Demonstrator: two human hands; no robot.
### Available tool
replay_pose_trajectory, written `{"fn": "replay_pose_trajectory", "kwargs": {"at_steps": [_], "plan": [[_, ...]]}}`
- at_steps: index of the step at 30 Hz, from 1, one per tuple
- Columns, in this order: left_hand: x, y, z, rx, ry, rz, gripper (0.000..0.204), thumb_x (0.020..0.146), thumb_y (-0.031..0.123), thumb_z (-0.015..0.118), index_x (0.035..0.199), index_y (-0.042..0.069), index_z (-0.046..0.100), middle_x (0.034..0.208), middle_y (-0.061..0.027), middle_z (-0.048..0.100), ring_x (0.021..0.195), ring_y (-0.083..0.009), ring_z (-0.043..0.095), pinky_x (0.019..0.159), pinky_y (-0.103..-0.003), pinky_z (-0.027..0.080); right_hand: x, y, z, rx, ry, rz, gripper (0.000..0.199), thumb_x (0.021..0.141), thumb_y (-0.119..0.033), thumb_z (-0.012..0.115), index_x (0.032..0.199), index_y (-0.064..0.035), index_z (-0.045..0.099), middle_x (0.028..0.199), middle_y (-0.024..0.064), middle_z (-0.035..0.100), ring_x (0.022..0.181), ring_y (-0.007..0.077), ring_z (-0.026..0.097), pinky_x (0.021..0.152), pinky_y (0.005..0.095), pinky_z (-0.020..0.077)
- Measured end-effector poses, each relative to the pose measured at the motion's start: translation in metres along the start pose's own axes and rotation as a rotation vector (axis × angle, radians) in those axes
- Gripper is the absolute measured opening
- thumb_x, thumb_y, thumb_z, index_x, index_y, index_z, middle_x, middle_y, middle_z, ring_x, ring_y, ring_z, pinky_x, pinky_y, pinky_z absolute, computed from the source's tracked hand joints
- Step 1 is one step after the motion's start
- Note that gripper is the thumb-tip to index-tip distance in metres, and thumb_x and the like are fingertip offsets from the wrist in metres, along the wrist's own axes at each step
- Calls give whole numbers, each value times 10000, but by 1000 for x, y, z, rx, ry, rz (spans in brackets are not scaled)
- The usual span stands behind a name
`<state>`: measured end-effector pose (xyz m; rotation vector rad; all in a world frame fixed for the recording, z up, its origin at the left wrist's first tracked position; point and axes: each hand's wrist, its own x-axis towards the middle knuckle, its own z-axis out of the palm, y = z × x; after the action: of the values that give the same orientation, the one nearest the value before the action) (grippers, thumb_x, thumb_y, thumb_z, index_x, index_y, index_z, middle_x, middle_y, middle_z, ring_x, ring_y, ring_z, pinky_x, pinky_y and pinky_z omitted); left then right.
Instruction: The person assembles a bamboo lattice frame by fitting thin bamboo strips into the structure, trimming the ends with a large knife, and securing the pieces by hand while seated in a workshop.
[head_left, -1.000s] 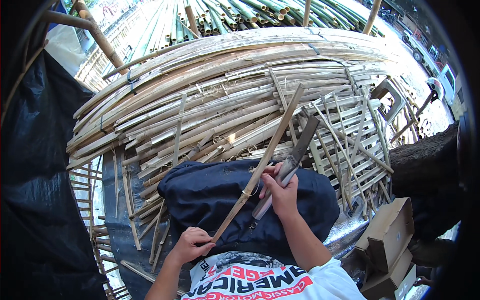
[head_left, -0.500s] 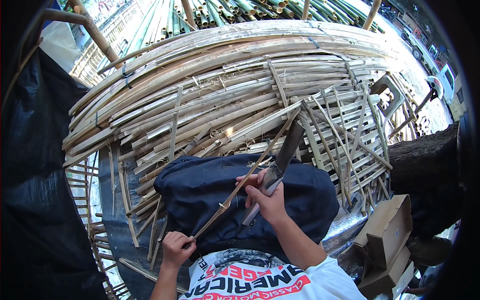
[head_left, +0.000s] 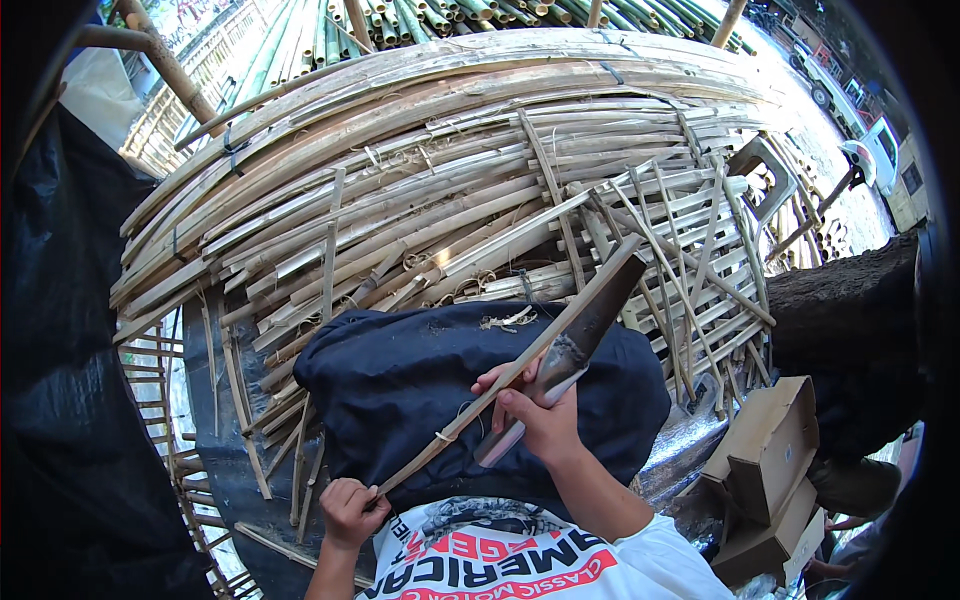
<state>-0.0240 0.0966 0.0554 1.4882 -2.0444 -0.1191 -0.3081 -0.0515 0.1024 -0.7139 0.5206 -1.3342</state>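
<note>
My left hand (head_left: 352, 512) is closed around the lower end of a thin split-bamboo strip (head_left: 480, 402). The strip slants up to the right across my lap, with a raised node partway along it. In my right hand (head_left: 548, 412) is a broad-bladed knife (head_left: 590, 325), its dark blade pointing up and right. The blade lies close along the strip's far stretch; whether its edge bites into the bamboo cannot be told. Fingers of my right hand reach behind the strip, partly hidden by it. Dark cloth (head_left: 390, 375) covers my lap beneath, with pale shavings (head_left: 512, 319) on it.
Stacked bamboo slats (head_left: 400, 225) spread just beyond my lap. A bamboo lattice (head_left: 690, 280) stands to the right, near a thick log (head_left: 850, 305). An open cardboard box (head_left: 765, 450) sits at lower right. Black sheeting (head_left: 80, 380) hangs at left; green poles lie behind.
The strip has turned to show more of its flat side, and its far end has swung right. The knife blade has tilted right as well. Both hands keep their grips.
</note>
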Motion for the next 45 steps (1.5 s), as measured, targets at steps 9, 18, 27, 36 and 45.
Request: {"fn": "replay_pose_trajectory", "kwargs": {"at_steps": [9, 18, 27, 36, 45], "plan": [[8, 12, -16, -288, -109, -206, 131, 650, 4, 705, 761, 5, 634, 717, -111, 631, 579, -251, 624, 539, -315, 499, 6, 4, 5, -137, 193, -26, 347, 833, 102, 636, 988, -90, 391, 930, 173, 631, 784, 236, 686, 494, 300, 554], [36, -2, -49, -525, -286, -471, 119, 723, 76, 669, 669, -20, 623, 665, -104, 617, 620, -211, 598, 581, -299, 439, 10, -6, 3, -145, 295, -96, 347, 823, 99, 655, 977, -87, 406, 832, 96, 589, 607, 173, 620, 490, 281, 534], [99, 1, -73, 172, 7, -571, 462, 794, 101, 705, 1228, 28, 564, 1268, -170, 556, 1317, -352, 425, 1107, -454, 314, -1, 37, 24, -101, 257, -36, 332, 822, 37, 723, 985, -66, 452, 850, 96, 657, 639, 124, 633, 514, 240, 520], [132, 36, -7, -912, -488, -434, 496, 882, 213, 700, 1298, 13, 517, 1151, -126, 632, 1102, -197, 586, 985, -341, 432, -21, 38, 38, -189, 195, 2, 344, 807, 76, 722, 943, -64, 438, 843, 96, 639, 647, 131, 643, 537, 244, 528], [105, 23, 4, -1054, -669, -553, 352, 914, 270, 679, 1129, 3, 601, 847, -27, 641, 765, -72, 566, 711, -235, 453, -30, 41, 43, -163, 119, -17, 376, 798, 87, 726, 973, -71, 432, 885, 112, 648, 702, 123, 651, 573, 241, 530]]}}
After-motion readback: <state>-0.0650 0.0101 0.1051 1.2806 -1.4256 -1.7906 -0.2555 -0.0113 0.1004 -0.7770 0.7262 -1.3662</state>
